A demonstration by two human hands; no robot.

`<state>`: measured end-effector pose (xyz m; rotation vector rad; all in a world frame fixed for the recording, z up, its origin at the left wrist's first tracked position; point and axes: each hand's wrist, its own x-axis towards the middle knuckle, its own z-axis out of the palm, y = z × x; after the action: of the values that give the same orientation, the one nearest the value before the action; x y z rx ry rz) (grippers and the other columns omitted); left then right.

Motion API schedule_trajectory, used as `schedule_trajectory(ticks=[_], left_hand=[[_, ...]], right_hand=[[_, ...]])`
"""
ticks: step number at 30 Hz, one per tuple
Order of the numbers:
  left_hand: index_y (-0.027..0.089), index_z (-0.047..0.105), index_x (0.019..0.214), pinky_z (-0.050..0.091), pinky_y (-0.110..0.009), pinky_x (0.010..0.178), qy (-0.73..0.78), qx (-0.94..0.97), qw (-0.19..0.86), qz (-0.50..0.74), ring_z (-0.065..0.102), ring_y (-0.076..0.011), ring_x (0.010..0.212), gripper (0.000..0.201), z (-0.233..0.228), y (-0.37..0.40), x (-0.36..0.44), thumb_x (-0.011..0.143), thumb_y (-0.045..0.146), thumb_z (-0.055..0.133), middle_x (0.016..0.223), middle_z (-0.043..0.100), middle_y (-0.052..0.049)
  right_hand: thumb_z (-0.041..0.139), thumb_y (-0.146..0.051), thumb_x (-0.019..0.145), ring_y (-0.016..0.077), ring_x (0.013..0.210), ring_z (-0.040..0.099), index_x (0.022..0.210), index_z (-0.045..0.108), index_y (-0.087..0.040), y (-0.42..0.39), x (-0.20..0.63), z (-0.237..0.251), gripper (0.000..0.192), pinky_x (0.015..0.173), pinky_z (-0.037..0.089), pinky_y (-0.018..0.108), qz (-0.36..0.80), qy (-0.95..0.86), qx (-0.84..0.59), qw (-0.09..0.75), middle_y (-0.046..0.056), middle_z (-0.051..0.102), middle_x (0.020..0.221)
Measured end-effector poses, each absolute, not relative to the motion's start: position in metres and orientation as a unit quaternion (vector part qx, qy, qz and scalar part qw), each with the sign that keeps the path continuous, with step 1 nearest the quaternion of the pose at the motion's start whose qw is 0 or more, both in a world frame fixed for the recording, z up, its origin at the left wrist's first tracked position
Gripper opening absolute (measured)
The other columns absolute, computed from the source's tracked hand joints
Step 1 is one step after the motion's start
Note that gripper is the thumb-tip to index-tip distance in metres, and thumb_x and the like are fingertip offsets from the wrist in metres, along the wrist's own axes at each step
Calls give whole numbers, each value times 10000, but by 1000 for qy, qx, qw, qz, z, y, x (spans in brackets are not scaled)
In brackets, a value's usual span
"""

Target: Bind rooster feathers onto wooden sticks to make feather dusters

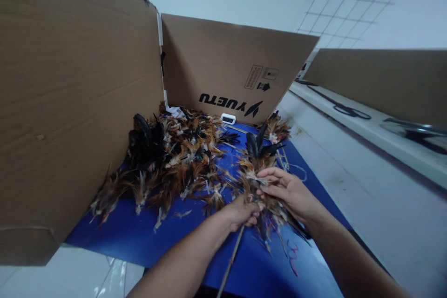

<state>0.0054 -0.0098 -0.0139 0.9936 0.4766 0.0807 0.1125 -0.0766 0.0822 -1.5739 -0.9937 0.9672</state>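
My left hand (243,212) is closed round a thin stick (232,260) whose bare end runs down toward the bottom edge. Brown and black feathers (256,160) cover the stick's upper part, like a feather duster. My right hand (287,192) pinches pale feather bases between thumb and fingers, just above and to the right of my left hand. Pink and red threads (292,256) hang or lie below the feathers. The exact point where the right fingertips meet the feathers is partly hidden.
A large heap of feather bundles (188,158) covers the left of the blue table (279,270). Cardboard walls (87,79) stand at left and back. A small white device (228,119) sits by the back wall. Scissors (351,111) lie on a white ledge at right.
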Motion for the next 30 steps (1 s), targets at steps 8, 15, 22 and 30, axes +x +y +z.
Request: schedule_trajectory(ticks=[8,15,22,30], left_hand=[[162,454,822,163,-174,411,220,473,853,30,312,-6,368,370,-12,-9,3,634,392,674,543,381,97],[159,459,868,175,-174,399,223,475,851,33,337,-16,360,328,-14,-9,4,658,335,640,539,394,96],[162,439,799,167,-181,399,228,479,847,33,327,-9,352,278,-12,-10,4,672,322,628,552,395,89],[179,410,821,172,-178,389,227,482,846,36,353,-21,357,259,-13,-9,4,683,290,598,568,412,82]], right_hand=[[698,-296,621,210,728,641,765,674,-185,-81,104,94,183,681,505,316,201,-513,-719,424,58,698,790],[676,-301,643,225,762,648,816,680,-202,-82,104,90,200,749,498,349,154,-525,-734,403,57,708,833],[617,-243,706,213,826,644,845,672,-221,-83,106,86,151,757,490,322,145,-567,-717,379,44,698,883],[603,-254,720,213,867,646,942,631,-210,-82,104,87,228,773,505,325,199,-550,-723,368,51,686,944]])
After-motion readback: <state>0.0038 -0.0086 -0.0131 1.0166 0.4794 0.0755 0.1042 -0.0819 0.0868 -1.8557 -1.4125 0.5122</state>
